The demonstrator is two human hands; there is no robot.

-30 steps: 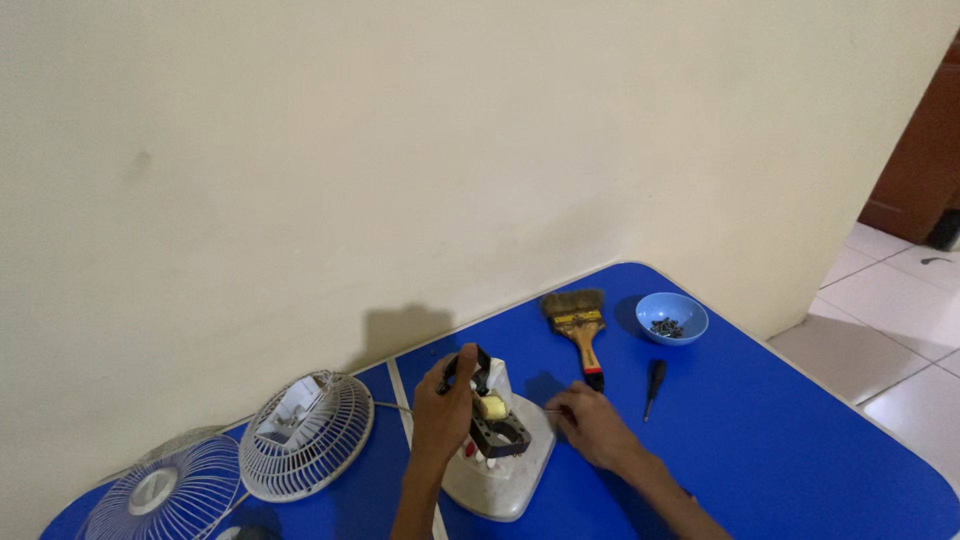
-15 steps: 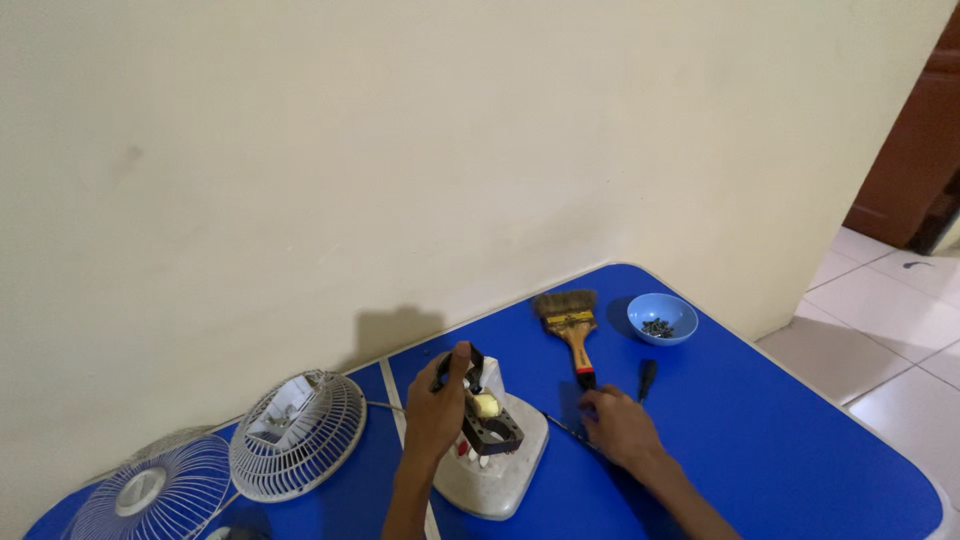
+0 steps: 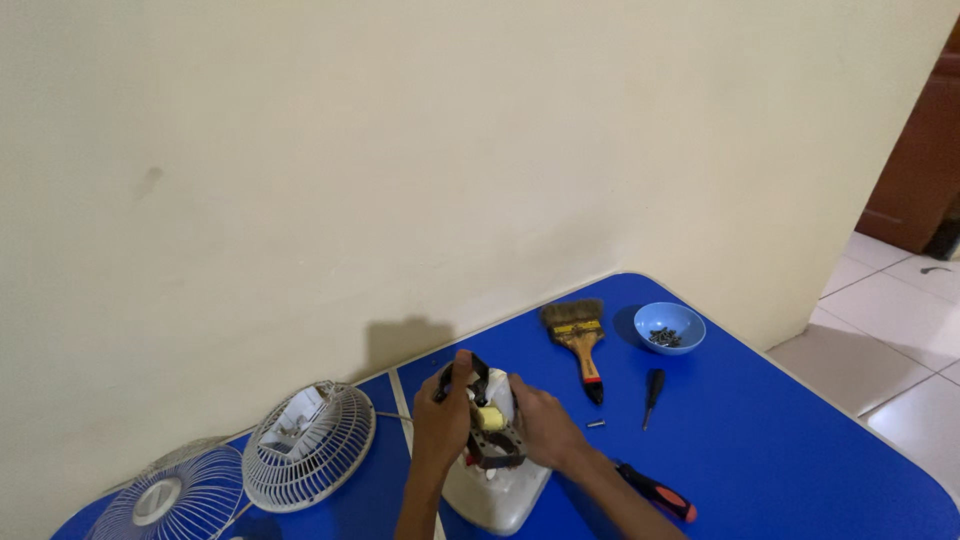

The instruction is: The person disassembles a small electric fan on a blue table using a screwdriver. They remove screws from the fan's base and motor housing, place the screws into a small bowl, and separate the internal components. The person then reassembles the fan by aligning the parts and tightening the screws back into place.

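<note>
Both hands close on a fan motor (image 3: 490,440) sitting on its white housing (image 3: 500,495) at the near edge of the blue table (image 3: 780,450): left hand (image 3: 443,420) pinches the black bracket on top, right hand (image 3: 540,428) clasps the side. Motor looks dense, rigid, exposed windings likely fragile, so best gripped by the metal frame. Paintbrush (image 3: 578,335), bowl of screws (image 3: 669,327), screwdrivers and fan grilles (image 3: 308,445) lie around.

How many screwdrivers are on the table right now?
2. A small black screwdriver lies right of the paintbrush, below the blue bowl. A red-and-black screwdriver lies by the right forearm, partly covered. Another could be hidden under the arms.
</note>
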